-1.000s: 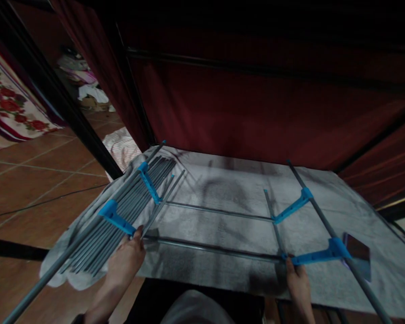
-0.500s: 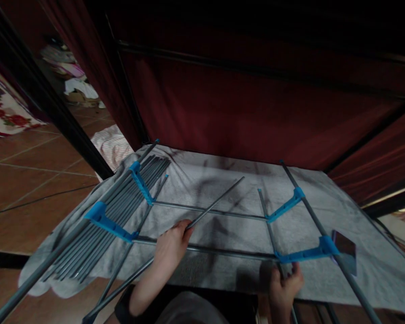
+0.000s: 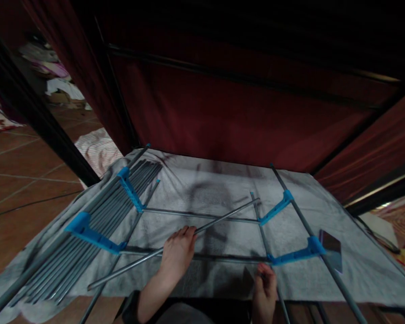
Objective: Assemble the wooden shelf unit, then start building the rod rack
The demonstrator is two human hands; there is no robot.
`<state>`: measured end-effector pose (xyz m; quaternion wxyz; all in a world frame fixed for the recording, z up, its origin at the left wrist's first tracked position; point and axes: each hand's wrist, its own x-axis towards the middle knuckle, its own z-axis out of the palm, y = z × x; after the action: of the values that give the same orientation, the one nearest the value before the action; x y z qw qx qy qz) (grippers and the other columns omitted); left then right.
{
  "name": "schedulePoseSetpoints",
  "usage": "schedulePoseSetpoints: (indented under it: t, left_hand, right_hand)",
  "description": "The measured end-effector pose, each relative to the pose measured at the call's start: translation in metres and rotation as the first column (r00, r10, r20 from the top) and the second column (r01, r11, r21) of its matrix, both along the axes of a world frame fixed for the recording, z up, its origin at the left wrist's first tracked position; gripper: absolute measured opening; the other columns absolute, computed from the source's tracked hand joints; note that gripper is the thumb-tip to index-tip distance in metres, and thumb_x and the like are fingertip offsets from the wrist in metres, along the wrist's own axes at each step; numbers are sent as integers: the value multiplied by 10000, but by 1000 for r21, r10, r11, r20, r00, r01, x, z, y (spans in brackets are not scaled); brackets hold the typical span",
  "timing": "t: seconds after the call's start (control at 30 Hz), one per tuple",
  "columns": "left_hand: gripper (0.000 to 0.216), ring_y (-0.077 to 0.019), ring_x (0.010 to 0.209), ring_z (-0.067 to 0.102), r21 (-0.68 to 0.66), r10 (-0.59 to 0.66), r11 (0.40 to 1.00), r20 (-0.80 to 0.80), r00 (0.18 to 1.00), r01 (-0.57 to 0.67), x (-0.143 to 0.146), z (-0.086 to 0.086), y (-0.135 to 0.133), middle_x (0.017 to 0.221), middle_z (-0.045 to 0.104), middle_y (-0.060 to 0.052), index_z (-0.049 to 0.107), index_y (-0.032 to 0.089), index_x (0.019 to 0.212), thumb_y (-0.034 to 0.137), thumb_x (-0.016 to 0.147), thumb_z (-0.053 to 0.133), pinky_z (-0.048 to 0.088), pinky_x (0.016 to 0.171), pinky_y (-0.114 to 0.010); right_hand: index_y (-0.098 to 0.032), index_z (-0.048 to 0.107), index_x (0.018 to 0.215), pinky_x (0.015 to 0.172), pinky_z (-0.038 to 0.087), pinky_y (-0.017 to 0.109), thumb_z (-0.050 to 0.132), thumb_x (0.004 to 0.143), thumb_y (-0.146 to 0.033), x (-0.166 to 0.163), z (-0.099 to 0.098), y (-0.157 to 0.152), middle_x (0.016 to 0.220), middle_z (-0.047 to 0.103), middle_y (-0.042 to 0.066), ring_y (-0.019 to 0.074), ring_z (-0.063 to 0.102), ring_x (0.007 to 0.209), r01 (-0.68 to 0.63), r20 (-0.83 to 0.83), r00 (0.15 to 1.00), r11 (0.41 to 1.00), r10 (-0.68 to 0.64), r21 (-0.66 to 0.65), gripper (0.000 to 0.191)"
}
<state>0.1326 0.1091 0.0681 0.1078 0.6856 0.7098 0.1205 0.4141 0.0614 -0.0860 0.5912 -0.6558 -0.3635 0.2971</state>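
Observation:
My left hand (image 3: 179, 251) is closed around a loose grey metal tube (image 3: 226, 216), which slants over the frame from lower left to upper right. The frame has two thin crossbars (image 3: 202, 215) joined to side tubes by blue plastic brackets (image 3: 292, 255). Just below the near crossbar's right end is my right hand (image 3: 266, 288), its fingers curled together by the near right bracket. Something small and dark may be between those fingertips, but I cannot make it out. Long outer tubes (image 3: 302, 218) run along both sides of the frame.
Several loose grey tubes (image 3: 97, 229) lie side by side at the left on the grey cloth (image 3: 178, 173). A phone (image 3: 332, 249) rests at the right beside the outer tube. Behind stands a dark red panel (image 3: 216, 121). Folded fabric (image 3: 97, 146) sits beyond the left post.
The tube in my left hand has swung to a flatter slant, its far end moving right and its near end rising. My right hand has moved left from the bracket and its fingers have closed.

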Motion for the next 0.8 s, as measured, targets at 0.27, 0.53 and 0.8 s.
schedulePoseSetpoints:
  t: [0.27, 0.53, 0.8]
  left_hand:
    - [333, -236, 990, 685, -32, -82, 996, 70, 994, 85, -13, -18, -10, 1113, 714, -78, 633, 222, 1234, 249, 1021, 378, 505, 865, -350]
    - [435, -238, 1042, 639, -1, -161, 987, 58, 985, 161, -18, -20, -10, 1140, 694, -88, 639, 229, 1249, 74, 945, 368, 471, 966, -409]
    - [563, -252, 1156, 577, 131, -173, 975, -59, 983, 180, -21, -22, -8, 1252, 631, -84, 628, 235, 1285, -42, 844, 415, 436, 1053, -450]
  right_hand:
    - [-219, 680, 1095, 887, 525, 409, 744, 740, -555, -69, 63, 60, 1036, 743, 72, 250, 679, 957, -321, -435, 856, 947, 279, -23, 493]
    - [-234, 689, 936, 853, 556, 355, 798, 718, -372, -66, 81, 102, 872, 720, 1, 181, 679, 833, -368, -760, 587, 928, 278, 55, 279]
    - [-246, 698, 802, 918, 568, 417, 836, 646, -344, -47, 53, 103, 932, 715, 16, 213, 682, 896, -310, -673, 706, 951, 221, -13, 229]
